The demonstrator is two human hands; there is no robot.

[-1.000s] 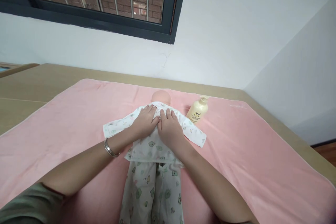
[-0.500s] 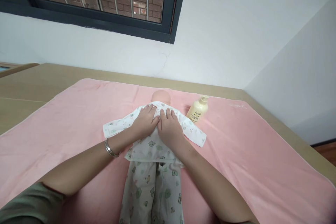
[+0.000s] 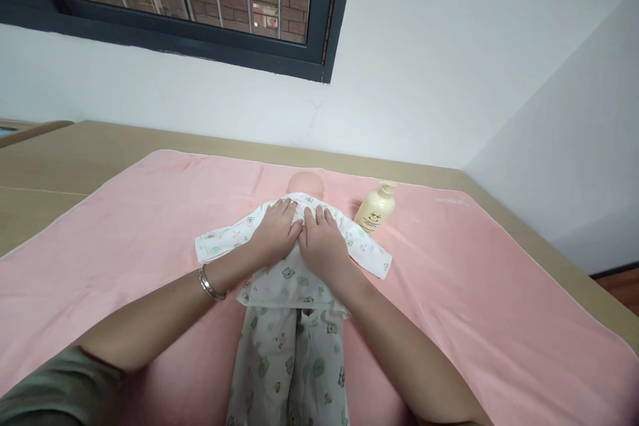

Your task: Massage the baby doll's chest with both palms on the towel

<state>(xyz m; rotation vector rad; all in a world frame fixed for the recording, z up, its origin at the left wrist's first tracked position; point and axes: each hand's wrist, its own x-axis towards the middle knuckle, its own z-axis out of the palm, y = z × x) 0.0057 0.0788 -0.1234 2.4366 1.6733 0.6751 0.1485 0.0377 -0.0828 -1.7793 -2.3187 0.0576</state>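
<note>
A baby doll (image 3: 305, 182) lies on a pink sheet, its bald head toward the wall. It wears a white long-sleeved top (image 3: 294, 286) with small green prints, and matching trousers (image 3: 294, 366). My left hand (image 3: 274, 229) rests flat on the upper part of the top, fingers stretched toward the doll's head. Beside it, my right hand (image 3: 322, 239) lies the same way, and the two thumbs meet near the middle. The doll's arms are hidden inside the spread sleeves.
A pale yellow pump bottle (image 3: 375, 208) leans on the pink sheet (image 3: 464, 279), right of the doll's shoulder. The wooden surface (image 3: 120, 140) shows around the sheet. Behind it rises a white wall (image 3: 399, 80) with a dark-framed window (image 3: 200, 30).
</note>
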